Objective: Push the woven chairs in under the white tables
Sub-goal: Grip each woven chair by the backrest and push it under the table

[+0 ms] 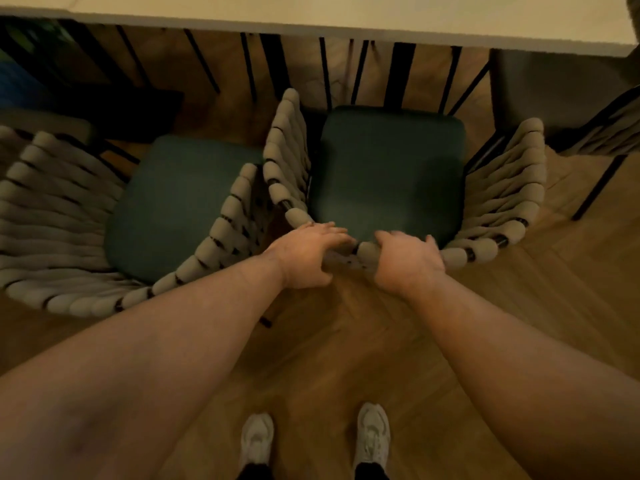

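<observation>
Grip: left hand (304,258), right hand (405,265) on woven chair (391,168) back rim.

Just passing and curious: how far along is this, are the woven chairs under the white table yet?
Nothing looks finished. In hand: the left hand and right hand grip the back rail of the right chair, its green seat short of the white table. Left to do: push it in, then the left chair, which stands further out and turned.
</observation>
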Tool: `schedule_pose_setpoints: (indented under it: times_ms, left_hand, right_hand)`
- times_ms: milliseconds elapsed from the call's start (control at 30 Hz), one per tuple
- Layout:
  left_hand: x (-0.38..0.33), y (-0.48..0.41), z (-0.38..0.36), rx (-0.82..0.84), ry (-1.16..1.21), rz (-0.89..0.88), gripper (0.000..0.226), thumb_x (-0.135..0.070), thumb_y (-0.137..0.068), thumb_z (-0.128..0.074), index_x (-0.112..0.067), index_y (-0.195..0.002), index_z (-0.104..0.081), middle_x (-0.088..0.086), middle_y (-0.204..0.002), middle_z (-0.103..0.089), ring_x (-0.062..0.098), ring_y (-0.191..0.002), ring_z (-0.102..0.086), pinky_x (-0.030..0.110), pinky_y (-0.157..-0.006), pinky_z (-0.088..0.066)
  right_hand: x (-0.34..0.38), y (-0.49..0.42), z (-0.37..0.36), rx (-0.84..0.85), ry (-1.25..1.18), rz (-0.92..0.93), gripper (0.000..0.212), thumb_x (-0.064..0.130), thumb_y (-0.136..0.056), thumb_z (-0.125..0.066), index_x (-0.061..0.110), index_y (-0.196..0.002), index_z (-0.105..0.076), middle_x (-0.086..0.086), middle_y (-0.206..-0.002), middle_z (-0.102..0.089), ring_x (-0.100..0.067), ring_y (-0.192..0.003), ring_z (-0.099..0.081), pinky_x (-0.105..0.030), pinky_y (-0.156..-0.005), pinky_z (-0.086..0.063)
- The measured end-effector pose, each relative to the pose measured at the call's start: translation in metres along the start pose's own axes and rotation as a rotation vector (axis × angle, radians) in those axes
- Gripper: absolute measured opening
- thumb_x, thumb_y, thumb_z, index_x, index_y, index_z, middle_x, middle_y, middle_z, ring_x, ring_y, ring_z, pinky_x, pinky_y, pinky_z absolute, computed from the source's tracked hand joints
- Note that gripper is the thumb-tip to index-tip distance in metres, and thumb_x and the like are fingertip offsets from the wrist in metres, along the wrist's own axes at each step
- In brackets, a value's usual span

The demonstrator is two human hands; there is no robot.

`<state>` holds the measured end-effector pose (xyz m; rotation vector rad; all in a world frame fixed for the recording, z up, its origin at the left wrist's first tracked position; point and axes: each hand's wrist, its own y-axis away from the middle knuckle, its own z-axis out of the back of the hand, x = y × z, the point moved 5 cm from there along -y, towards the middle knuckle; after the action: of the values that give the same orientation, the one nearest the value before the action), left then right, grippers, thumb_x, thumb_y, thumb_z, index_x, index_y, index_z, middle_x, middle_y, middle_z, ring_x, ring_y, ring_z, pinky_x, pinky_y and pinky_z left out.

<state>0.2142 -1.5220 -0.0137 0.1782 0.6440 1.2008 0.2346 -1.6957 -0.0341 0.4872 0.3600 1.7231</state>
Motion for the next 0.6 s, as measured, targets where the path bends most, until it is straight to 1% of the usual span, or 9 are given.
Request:
schedule_pose_setpoints:
  times_ms: [67, 100, 200, 267, 367, 433, 467, 533, 600]
  left_hand:
    - [0.029, 0.028, 0.005, -0.058, 0.034, -0.007, 0.073, -0.032, -0.093, -0.069, -0.037, -0.16, -0.041, -0.009, -0.169, -0.037, 0.013, -0.16, -0.02, 0.05, -0.133, -0.003]
    - [0.048, 0.045, 0.007, -0.107, 0.053, 0.003, 0.069, -0.033, -0.094, -0.068, -0.038, -0.158, -0.043, -0.011, -0.167, -0.04, 0.011, -0.159, -0.023, 0.051, -0.133, -0.003]
    - [0.118, 0.102, 0.011, -0.235, 0.086, 0.056, 0.059, -0.04, -0.097, -0.068, -0.039, -0.153, -0.051, -0.014, -0.161, -0.048, 0.006, -0.155, -0.03, 0.047, -0.131, -0.004]
    - [0.173, 0.143, 0.014, -0.257, 0.078, 0.1, 0.062, -0.051, -0.096, -0.068, -0.038, -0.154, -0.051, -0.014, -0.162, -0.048, 0.006, -0.155, -0.031, 0.046, -0.131, -0.007]
    - [0.261, 0.209, 0.015, -0.198, 0.085, 0.2, 0.089, -0.079, -0.083, -0.06, -0.034, -0.159, -0.045, -0.008, -0.165, -0.045, 0.012, -0.158, -0.027, 0.045, -0.13, -0.011]
    - [0.318, 0.254, 0.014, -0.115, 0.08, 0.267, 0.109, -0.093, -0.074, -0.059, -0.033, -0.163, -0.038, -0.004, -0.169, -0.04, 0.016, -0.16, -0.023, 0.047, -0.131, -0.009]
    - [0.346, 0.273, 0.012, -0.064, 0.064, 0.297, 0.118, -0.097, -0.069, -0.059, -0.034, -0.165, -0.032, -0.003, -0.17, -0.036, 0.017, -0.161, -0.02, 0.049, -0.132, -0.007]
    - [0.4, 0.312, 0.005, 0.047, 0.001, 0.355, 0.131, -0.101, -0.061, -0.059, -0.04, -0.168, -0.015, 0.0, -0.174, -0.028, 0.021, -0.162, -0.014, 0.053, -0.131, 0.001]
    - [0.448, 0.34, -0.001, 0.155, -0.098, 0.39, 0.142, -0.102, -0.056, -0.063, -0.045, -0.167, 0.005, 0.001, -0.177, -0.02, 0.023, -0.163, -0.008, 0.056, -0.129, 0.007]
  right_hand:
    - [0.056, 0.012, 0.0, -0.073, -0.096, 0.091, 0.072, 0.03, -0.087, -0.075, 0.036, -0.153, -0.046, 0.0, -0.154, -0.054, -0.027, -0.143, -0.051, -0.066, -0.127, -0.016]
    - [0.084, 0.018, -0.001, -0.103, -0.13, 0.133, 0.077, 0.028, -0.087, -0.075, 0.036, -0.157, -0.043, 0.0, -0.162, -0.048, -0.027, -0.149, -0.043, -0.065, -0.128, -0.014]
    - [0.16, 0.032, -0.009, -0.124, -0.174, 0.219, 0.083, 0.022, -0.089, -0.074, 0.035, -0.163, -0.037, 0.0, -0.171, -0.034, -0.024, -0.159, -0.027, -0.061, -0.13, -0.008]
    - [0.212, 0.036, -0.018, -0.092, -0.183, 0.262, 0.087, 0.021, -0.09, -0.075, 0.034, -0.166, -0.032, 0.001, -0.175, -0.027, -0.021, -0.162, -0.019, -0.058, -0.13, -0.004]
    - [0.291, 0.04, -0.031, -0.088, -0.151, 0.336, 0.09, 0.021, -0.088, -0.075, 0.032, -0.166, -0.031, 0.002, -0.175, -0.026, -0.02, -0.162, -0.018, -0.056, -0.13, -0.004]
    - [0.346, 0.043, -0.042, -0.073, -0.108, 0.414, 0.092, 0.025, -0.086, -0.076, 0.032, -0.166, -0.031, 0.002, -0.174, -0.027, -0.021, -0.161, -0.02, -0.056, -0.13, -0.005]
    - [0.373, 0.044, -0.048, -0.058, -0.089, 0.451, 0.094, 0.028, -0.085, -0.077, 0.032, -0.166, -0.03, 0.002, -0.174, -0.028, -0.021, -0.161, -0.021, -0.057, -0.13, -0.005]
    - [0.426, 0.047, -0.061, 0.003, -0.038, 0.519, 0.098, 0.035, -0.083, -0.08, 0.033, -0.167, -0.029, 0.002, -0.173, -0.029, -0.021, -0.16, -0.024, -0.058, -0.13, -0.006]
    - [0.468, 0.051, -0.076, 0.076, -0.024, 0.541, 0.103, 0.041, -0.081, -0.081, 0.034, -0.167, -0.026, 0.002, -0.173, -0.03, -0.021, -0.159, -0.027, -0.058, -0.13, -0.011]
